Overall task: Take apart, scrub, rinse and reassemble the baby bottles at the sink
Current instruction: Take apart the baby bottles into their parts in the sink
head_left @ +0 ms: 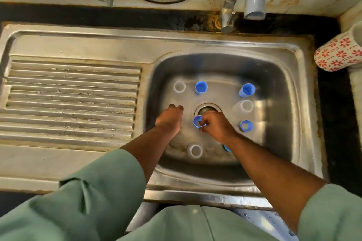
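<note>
Baby bottle parts stand apart on the floor of the steel sink basin [274, 76]. Clear bottle bodies stand at the back left [179, 86], at the right [245, 106] and at the front [195, 150]. Two blue caps [201, 87] [247, 90] stand at the back. A blue screw ring [246, 125] lies at the right. My right hand [217, 125] pinches another blue ring [197, 121] just in front of the drain [207, 108]. My left hand [170, 118] reaches down left of the drain with its back to the camera; its bent fingers hide whatever is under it.
The tap spout [230, 6] hangs over the basin's back rim. A ribbed draining board [72, 98] lies to the left. A white cup with red flowers [338, 53] lies on its side at the right. A blue piece [227, 148] peeks out beneath my right forearm.
</note>
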`<state>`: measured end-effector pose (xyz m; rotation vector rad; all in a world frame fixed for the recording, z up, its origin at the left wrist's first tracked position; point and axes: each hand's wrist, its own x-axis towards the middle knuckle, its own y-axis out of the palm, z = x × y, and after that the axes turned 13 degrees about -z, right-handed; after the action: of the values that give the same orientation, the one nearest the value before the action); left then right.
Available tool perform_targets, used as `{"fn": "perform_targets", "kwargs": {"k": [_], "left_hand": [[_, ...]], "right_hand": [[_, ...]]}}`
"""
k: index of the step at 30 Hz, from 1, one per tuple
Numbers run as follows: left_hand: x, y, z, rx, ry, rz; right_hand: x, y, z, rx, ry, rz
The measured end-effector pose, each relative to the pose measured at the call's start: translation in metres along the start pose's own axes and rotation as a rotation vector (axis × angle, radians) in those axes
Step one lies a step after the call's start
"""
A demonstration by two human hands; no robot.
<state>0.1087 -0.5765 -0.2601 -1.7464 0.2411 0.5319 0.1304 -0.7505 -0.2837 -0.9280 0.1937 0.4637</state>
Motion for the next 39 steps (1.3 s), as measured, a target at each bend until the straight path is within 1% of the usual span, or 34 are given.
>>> {"fn": "perform_targets", "kwargs": {"k": [3,7,13,16,18,21,24,27,30,35,37,39], "left_hand": [[0.015,0.011,0.002,0.036,-0.023,0.075],[0.025,0.025,0.006,0.071,-0.03,0.124],[0.024,0.034,0.01,0.043,-0.05,0.104],[0.022,0.025,0.011,-0.019,-0.091,0.093],[0.021,0.017,0.011,-0.079,-0.125,0.048],[0.012,0.004,0.008,-0.149,-0.151,-0.04],[0.001,-0.01,0.0,-0.141,-0.133,-0.104],[-0.013,-0.022,-0.018,-0.118,-0.074,-0.175],[-0.023,-0.035,-0.054,-0.169,0.009,-0.244],[-0.037,-0.076,-0.134,-0.384,0.201,-0.397],[-0.039,-0.093,-0.161,-0.474,0.247,-0.414],[-0.04,-0.107,-0.184,-0.533,0.306,-0.426]], "right_hand": [[0.01,0.023,-0.007,-0.133,-0.066,0.123],[0.016,0.047,-0.016,-0.166,-0.159,0.188],[0.016,0.048,-0.015,-0.09,-0.12,0.185],[0.013,0.042,-0.013,-0.05,-0.085,0.205],[0.009,0.038,-0.013,-0.03,-0.066,0.196],[0.001,0.026,-0.01,-0.014,-0.048,0.14],[-0.006,0.008,-0.005,0.002,-0.058,0.052],[-0.02,-0.022,0.002,0.018,-0.06,-0.072],[-0.034,-0.065,0.003,-0.002,-0.085,-0.188],[-0.065,-0.163,-0.003,-0.16,-0.149,-0.4],[-0.079,-0.202,-0.002,-0.296,-0.165,-0.452],[-0.088,-0.237,0.002,-0.499,-0.163,-0.501]]}}
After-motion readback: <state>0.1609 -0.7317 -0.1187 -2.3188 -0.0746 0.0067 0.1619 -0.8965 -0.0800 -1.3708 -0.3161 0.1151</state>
